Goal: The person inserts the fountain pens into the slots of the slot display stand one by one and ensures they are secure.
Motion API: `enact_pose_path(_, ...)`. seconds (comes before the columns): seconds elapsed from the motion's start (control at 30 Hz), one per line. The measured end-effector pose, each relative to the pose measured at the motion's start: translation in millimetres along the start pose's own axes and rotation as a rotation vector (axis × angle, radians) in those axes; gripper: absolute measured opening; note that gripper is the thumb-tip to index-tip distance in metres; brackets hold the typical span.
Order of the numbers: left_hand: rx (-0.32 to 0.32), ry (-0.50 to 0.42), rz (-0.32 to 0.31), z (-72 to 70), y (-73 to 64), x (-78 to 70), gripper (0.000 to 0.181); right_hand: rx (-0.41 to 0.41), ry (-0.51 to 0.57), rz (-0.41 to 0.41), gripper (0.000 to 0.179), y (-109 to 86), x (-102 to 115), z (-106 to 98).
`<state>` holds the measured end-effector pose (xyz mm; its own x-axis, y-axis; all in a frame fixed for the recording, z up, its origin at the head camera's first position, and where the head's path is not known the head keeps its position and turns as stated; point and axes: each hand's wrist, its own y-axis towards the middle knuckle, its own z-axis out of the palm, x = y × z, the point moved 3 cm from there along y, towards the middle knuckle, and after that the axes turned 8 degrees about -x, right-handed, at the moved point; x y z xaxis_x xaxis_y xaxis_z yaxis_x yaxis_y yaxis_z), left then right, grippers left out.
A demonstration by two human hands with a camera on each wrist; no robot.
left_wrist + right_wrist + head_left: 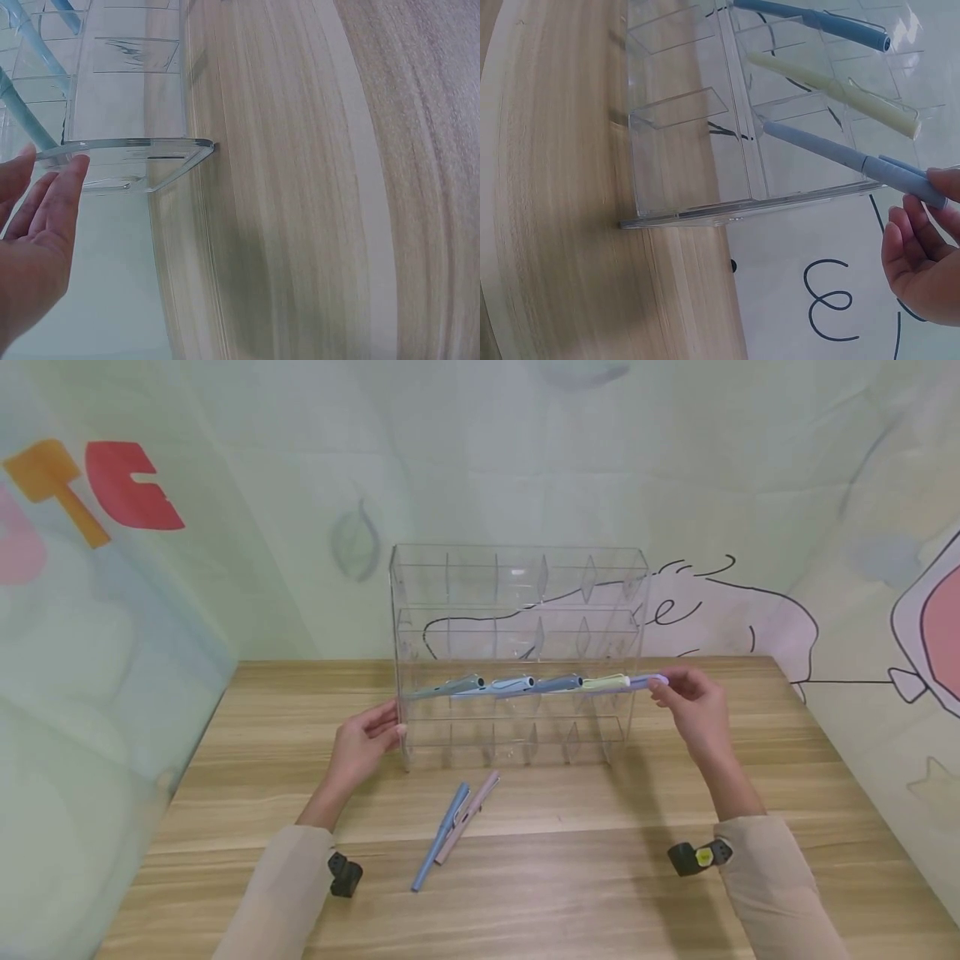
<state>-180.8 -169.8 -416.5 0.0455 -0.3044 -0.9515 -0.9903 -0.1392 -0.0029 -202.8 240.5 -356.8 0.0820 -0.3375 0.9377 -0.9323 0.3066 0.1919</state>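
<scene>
A clear acrylic pen rack (517, 731) with several tiers and dividers stands upright on the table. My left hand (365, 745) holds the edge of its left side wall (127, 154), thumb and fingers touching it. At the right end my right hand (693, 706) pinches the capped end of a lavender pen (817, 150), whose other end lies in the rack's rightmost slot. Beside it on the same tier rest a pale yellow pen (840, 94), a dark blue pen (558, 684), a light blue pen (512, 685) and a grey-green pen (457, 686).
A blue pen (441, 835) and a pink pen (468, 818) lie side by side on the wooden table (555, 893) before the rack. Behind stands a printed cloth backdrop (300, 510) with letters and line drawings.
</scene>
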Motion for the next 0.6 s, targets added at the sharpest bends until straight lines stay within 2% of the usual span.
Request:
enact_pose_path(0.4,-0.007,0.002,0.012,0.4,-0.5,-0.8,0.043,0.012,-0.017,0.013,0.02,1.4,-1.3,-4.1)
enact_pose_path(0.6,-0.012,0.003,0.012,0.4,0.1,0.3,0.043,0.037,-0.047,-0.016,0.022,2.0,-0.2,-4.5)
